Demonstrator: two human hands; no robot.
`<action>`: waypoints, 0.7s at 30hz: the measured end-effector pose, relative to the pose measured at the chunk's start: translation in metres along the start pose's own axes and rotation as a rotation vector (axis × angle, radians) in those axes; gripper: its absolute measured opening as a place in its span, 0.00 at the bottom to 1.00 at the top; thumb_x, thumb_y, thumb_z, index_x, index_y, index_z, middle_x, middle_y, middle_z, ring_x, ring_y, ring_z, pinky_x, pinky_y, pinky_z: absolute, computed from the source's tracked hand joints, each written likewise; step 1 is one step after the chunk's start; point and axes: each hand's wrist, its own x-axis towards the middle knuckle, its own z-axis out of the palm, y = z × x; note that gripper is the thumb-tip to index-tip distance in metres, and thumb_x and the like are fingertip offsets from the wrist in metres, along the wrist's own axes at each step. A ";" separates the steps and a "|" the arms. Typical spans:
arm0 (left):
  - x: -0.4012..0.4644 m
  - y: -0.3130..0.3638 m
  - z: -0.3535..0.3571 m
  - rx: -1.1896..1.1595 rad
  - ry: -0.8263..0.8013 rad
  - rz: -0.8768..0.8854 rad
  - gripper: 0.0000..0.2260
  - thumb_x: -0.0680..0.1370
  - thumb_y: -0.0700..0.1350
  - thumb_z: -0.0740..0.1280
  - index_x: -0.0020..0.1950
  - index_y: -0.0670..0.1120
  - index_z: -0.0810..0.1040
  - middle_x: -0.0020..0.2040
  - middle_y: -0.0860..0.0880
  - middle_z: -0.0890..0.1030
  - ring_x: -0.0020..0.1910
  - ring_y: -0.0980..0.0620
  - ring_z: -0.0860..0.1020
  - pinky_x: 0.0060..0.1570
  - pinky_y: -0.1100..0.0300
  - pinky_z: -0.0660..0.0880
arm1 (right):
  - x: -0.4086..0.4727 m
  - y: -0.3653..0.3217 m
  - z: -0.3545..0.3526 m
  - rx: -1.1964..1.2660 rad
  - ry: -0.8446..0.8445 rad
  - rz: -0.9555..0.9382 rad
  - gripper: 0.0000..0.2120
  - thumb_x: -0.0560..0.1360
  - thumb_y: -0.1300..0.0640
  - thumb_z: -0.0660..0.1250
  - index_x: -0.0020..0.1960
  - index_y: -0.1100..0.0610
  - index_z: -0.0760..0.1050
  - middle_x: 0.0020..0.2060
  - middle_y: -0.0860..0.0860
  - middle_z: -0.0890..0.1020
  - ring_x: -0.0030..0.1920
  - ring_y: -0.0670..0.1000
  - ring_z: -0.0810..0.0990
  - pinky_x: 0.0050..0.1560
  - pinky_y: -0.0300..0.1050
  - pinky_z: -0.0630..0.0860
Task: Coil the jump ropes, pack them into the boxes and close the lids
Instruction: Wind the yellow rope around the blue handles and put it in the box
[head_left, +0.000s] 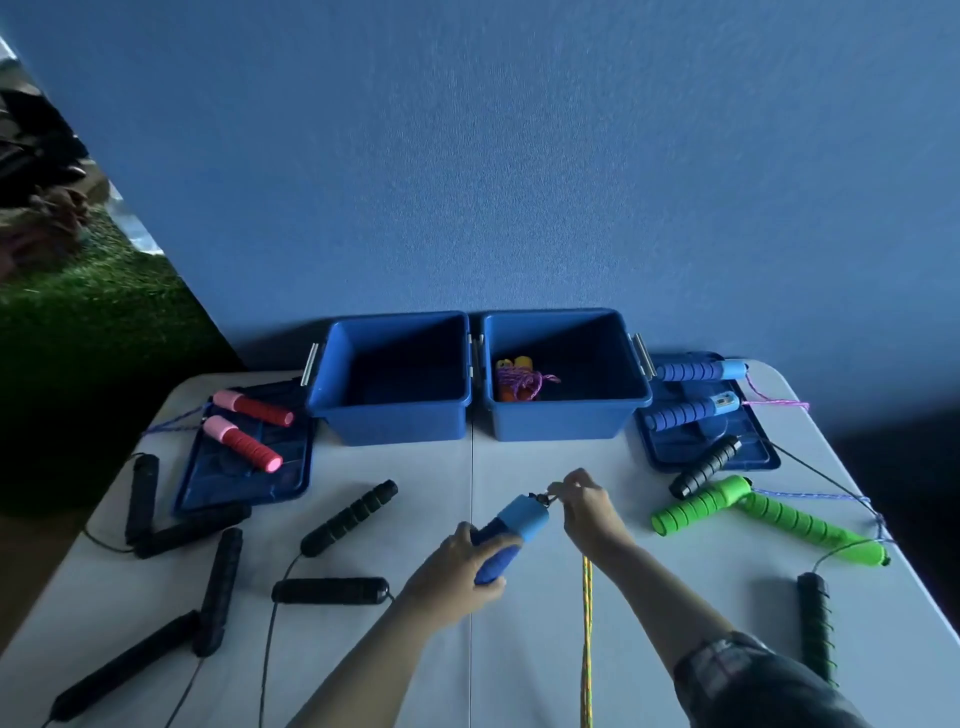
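Left hand (457, 566): curled round blue jump-rope handle (506, 535), near front edge of table (415, 519), at table's centre seam; light-blue cap end tilted up and away toward back edge.
Right hand (589, 512): fingertips pinching dark swivel fitting (543, 500) at cap end of same handle, just right of it.
Yellow braided rope (587, 639): hanging from below right hand straight toward front edge, out of view at bottom.
Left box (392, 379): open, at back edge, left of centre seam; interior dark, contents not discernible.
Right box (566, 376): open, touching left box; coiled purple rope with yellow and orange handles (517, 379) on its floor.
Left lid (249, 452): flat beside left box toward left edge; two pink-and-red handles (244, 431) lying on it.
Right lid (706, 421): flat beside right box toward right edge; two blue handles (696, 389) on it, one black handle (706, 467) overlapping its front rim.
Green handles (753, 512): pair, crossed at cap ends, near right edge.
Dark green handle (818, 629): near front right corner.
Black handles (208, 551): several, scattered over left half, cords trailing to front edge.
Bare table surface: strip between hands and boxes, along centre seam.
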 end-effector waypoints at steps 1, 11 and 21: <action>0.001 0.006 -0.008 -0.093 -0.008 -0.025 0.23 0.74 0.49 0.63 0.63 0.70 0.62 0.52 0.48 0.69 0.44 0.50 0.75 0.45 0.61 0.76 | 0.003 -0.002 -0.004 -0.007 0.000 -0.012 0.19 0.74 0.74 0.56 0.58 0.62 0.79 0.53 0.59 0.74 0.50 0.58 0.76 0.48 0.37 0.67; 0.029 0.052 -0.093 -0.711 0.281 -0.033 0.21 0.70 0.40 0.68 0.54 0.65 0.73 0.48 0.54 0.79 0.38 0.51 0.78 0.40 0.59 0.76 | 0.034 -0.059 -0.039 0.238 0.169 -0.034 0.08 0.78 0.62 0.60 0.47 0.64 0.77 0.36 0.56 0.79 0.34 0.56 0.74 0.41 0.53 0.74; 0.058 0.057 -0.149 -1.286 0.491 -0.077 0.19 0.75 0.32 0.64 0.59 0.53 0.72 0.54 0.43 0.75 0.39 0.42 0.81 0.30 0.57 0.77 | 0.019 -0.093 -0.034 0.249 -0.260 -0.059 0.10 0.80 0.55 0.56 0.50 0.55 0.76 0.33 0.50 0.79 0.27 0.45 0.79 0.33 0.35 0.73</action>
